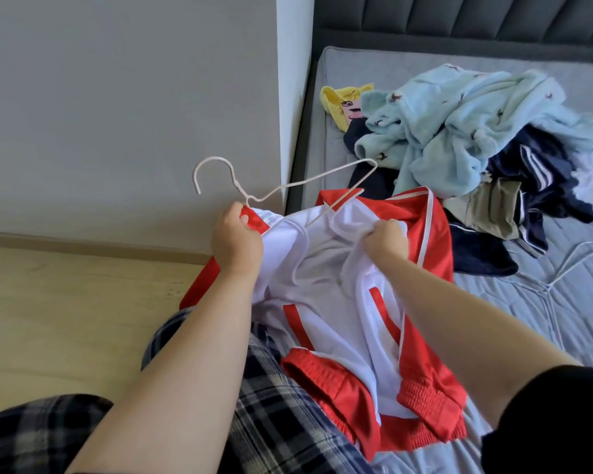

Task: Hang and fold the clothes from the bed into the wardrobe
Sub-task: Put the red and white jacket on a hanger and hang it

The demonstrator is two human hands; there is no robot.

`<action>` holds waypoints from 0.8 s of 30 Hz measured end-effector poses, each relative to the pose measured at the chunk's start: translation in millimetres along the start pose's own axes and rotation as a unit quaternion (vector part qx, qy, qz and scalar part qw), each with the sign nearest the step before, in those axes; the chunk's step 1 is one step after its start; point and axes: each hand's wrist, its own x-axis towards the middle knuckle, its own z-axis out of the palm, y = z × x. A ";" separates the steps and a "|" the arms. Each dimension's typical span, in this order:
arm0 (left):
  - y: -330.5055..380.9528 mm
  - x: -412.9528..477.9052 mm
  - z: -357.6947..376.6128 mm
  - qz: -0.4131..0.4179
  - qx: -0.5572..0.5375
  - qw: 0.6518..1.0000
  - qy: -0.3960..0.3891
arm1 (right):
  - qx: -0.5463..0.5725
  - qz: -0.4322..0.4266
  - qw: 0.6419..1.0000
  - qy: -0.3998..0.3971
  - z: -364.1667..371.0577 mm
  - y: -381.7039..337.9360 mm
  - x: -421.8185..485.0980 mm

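While we sit at the bed's edge with plaid trousers [271, 422] low in the frame, a red and white jacket [350, 323] lies across our lap and onto the grey mattress [562, 319], its white lining turned up toward us. Our left hand [237, 234], at centre left, curls round the jacket's red collar edge together with the neck of a white wire hanger [288, 186], whose hook points toward the upper left. One hanger arm runs down into the jacket's opening. Our right hand [387, 239], at centre, pinches a bunch of the white lining. Farther up the mattress, in the upper right, sits a heap of clothes [476, 131]: pale blue fleece on top, dark blue pieces and something khaki beneath, a yellow garment [343, 100] at its left. More white hangers [569, 268] lie at the right edge. A grey headboard [459, 18] crosses the top.
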 end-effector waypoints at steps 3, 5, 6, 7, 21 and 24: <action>0.6 0.2 0.8 0.004 0.009 0.999 -0.040 | 0.088 0.149 0.984 0.041 -34.6 36.2 14.2; 2.9 -0.8 2.8 0.006 -0.002 0.997 -0.080 | 0.091 0.209 0.971 0.068 -47.3 59.4 23.9; 4.1 -1.3 3.8 0.008 -0.012 0.995 -0.094 | 0.094 0.217 0.970 0.057 -50.1 65.9 26.7; 5.1 -1.8 4.7 0.010 -0.017 0.995 -0.102 | 0.083 0.200 0.975 0.043 -50.9 69.6 29.6; 1.7 -3.4 1.3 0.026 -0.008 0.995 -0.095 | -0.084 -0.023 0.996 0.008 -25.6 28.0 25.3; 0.5 -4.9 3.8 0.025 -0.032 0.991 -0.129 | 0.064 0.088 0.992 0.057 -60.0 26.4 44.5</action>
